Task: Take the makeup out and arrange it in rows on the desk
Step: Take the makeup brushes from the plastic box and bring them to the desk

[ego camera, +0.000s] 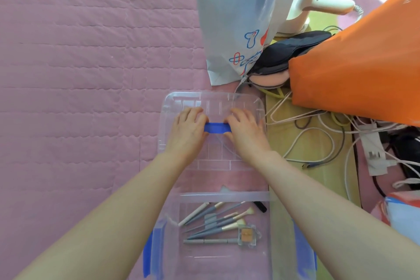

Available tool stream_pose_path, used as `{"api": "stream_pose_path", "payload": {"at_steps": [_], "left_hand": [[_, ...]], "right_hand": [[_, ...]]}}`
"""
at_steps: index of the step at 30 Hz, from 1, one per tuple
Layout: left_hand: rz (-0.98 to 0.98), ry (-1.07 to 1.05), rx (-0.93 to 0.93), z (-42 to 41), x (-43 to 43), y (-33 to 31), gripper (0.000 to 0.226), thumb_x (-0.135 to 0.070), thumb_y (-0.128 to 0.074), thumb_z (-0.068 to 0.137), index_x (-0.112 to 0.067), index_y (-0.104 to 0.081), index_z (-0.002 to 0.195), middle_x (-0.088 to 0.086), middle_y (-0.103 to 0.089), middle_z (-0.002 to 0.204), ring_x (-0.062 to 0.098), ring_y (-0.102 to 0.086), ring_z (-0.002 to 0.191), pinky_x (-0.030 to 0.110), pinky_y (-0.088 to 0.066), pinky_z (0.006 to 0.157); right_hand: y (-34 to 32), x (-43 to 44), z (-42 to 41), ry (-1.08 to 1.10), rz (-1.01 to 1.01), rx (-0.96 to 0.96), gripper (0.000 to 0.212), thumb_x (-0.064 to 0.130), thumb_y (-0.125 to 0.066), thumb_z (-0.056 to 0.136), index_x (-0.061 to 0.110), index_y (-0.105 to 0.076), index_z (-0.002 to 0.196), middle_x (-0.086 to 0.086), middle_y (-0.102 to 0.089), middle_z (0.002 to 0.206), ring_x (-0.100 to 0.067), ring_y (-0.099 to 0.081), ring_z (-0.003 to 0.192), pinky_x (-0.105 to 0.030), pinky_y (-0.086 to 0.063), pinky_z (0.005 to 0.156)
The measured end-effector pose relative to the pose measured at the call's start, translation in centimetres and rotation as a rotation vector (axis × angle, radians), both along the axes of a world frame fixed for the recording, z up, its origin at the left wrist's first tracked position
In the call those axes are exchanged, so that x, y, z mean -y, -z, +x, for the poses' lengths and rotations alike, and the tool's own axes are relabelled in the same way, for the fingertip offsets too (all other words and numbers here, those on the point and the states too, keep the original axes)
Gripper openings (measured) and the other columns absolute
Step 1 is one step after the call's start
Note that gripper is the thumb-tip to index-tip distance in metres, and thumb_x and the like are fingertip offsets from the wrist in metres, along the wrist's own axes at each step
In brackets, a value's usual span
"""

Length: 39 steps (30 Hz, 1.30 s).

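A clear plastic lid [172, 107] lies flat on the pink quilted surface, with a blue handle [217, 128] across its middle. My left hand [188, 129] and my right hand [246, 132] rest on the lid at either end of that handle, fingers curled over its ends. Nearer to me stands the open clear box [281, 245] with blue side clips. Inside it lie several makeup brushes [216, 220], a grey pencil [209, 241], a small clear compact with an orange pan [246, 235] and a black item [260, 206] at the box's far rim.
A white and blue shopping bag [234, 18] stands just beyond the lid. An orange bag [363, 63], a dark pouch [286, 52] and a white hair dryer [318, 4] crowd the right. Tangled cables [318, 141] and a power strip [372, 143] lie on the yellow strip to the right.
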<state>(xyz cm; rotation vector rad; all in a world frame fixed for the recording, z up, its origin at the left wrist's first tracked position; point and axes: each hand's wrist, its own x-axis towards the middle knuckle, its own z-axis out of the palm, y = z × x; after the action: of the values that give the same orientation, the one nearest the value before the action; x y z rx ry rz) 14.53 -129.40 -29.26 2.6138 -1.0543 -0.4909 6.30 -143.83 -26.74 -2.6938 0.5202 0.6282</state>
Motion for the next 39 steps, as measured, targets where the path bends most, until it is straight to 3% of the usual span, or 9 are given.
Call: {"api": "stream_pose_path", "payload": {"at_steps": [8,13,16,25,29,33,39], "left_hand": [[0.079,0.022,-0.030,-0.7,-0.2,1.1,0.025,-0.004,-0.049,0.089,-0.008,-0.055,0.113,0.009,-0.041,0.143,0.030,-0.034,0.129,0.039,-0.040,0.080],[0.106,0.061,-0.036,-0.7,-0.6,0.3,0.034,-0.004,-0.045,0.091,-0.010,-0.053,0.124,0.005,-0.032,0.151,0.024,-0.028,0.136,0.037,-0.039,0.091],[0.113,0.067,-0.037,-0.7,-1.1,-0.7,0.040,-0.003,-0.048,0.091,-0.011,-0.047,0.130,0.003,-0.029,0.152,0.023,-0.025,0.137,0.035,-0.040,0.095],[-0.064,0.001,0.071,-2.6,-2.8,-5.2,0.040,0.000,-0.046,0.091,-0.006,-0.052,0.130,0.010,-0.059,0.124,0.027,-0.047,0.123,0.035,-0.039,0.089],[-0.213,-0.045,0.145,-5.0,-4.1,-8.6,0.029,0.002,-0.060,0.086,0.001,-0.064,0.115,0.018,-0.068,0.106,0.036,-0.062,0.106,0.042,-0.050,0.085],[-0.270,-0.087,0.148,-8.4,-6.0,-11.1,0.029,0.001,-0.062,0.086,0.001,-0.064,0.114,0.014,-0.069,0.106,0.032,-0.064,0.103,0.040,-0.053,0.081],[-0.317,0.036,0.164,-13.4,-8.4,-12.2,0.026,0.002,-0.061,0.084,0.000,-0.066,0.109,0.010,-0.068,0.092,0.032,-0.062,0.087,0.041,-0.052,0.075]], "right_hand": [[1.3,-0.7,-0.2,-0.062,-0.063,-0.078,0.033,0.025,-0.054,0.092,0.017,-0.047,0.124,-0.003,-0.022,0.152,-0.030,-0.015,0.142,-0.069,-0.022,0.105],[1.5,-0.2,-0.7,-0.090,-0.052,-0.067,0.041,0.032,-0.053,0.093,0.018,-0.043,0.130,-0.001,-0.018,0.155,-0.028,-0.011,0.144,-0.067,-0.020,0.108],[1.1,-0.3,-1.1,-0.086,-0.089,-0.050,0.057,0.038,-0.049,0.095,0.015,-0.030,0.143,-0.003,-0.017,0.157,-0.024,-0.010,0.145,-0.060,-0.018,0.112],[-3.5,-2.2,-2.8,-0.017,-0.103,0.130,0.058,0.038,-0.039,0.099,0.010,-0.024,0.147,-0.006,-0.021,0.157,-0.024,-0.011,0.146,-0.047,-0.011,0.117],[-6.5,-3.9,-4.9,0.013,-0.097,0.218,0.057,0.037,-0.041,0.099,0.010,-0.027,0.147,-0.005,-0.024,0.156,-0.025,-0.012,0.147,-0.045,-0.012,0.117],[-9.3,-5.2,-8.5,-0.002,-0.075,0.249,0.055,0.034,-0.044,0.098,0.009,-0.031,0.145,-0.006,-0.028,0.154,-0.025,-0.015,0.146,-0.043,-0.016,0.118],[-10.2,-6.7,-14.6,0.023,0.014,0.314,0.050,0.026,-0.055,0.095,0.001,-0.044,0.137,-0.015,-0.043,0.145,-0.032,-0.026,0.142,-0.045,-0.026,0.116]]}}
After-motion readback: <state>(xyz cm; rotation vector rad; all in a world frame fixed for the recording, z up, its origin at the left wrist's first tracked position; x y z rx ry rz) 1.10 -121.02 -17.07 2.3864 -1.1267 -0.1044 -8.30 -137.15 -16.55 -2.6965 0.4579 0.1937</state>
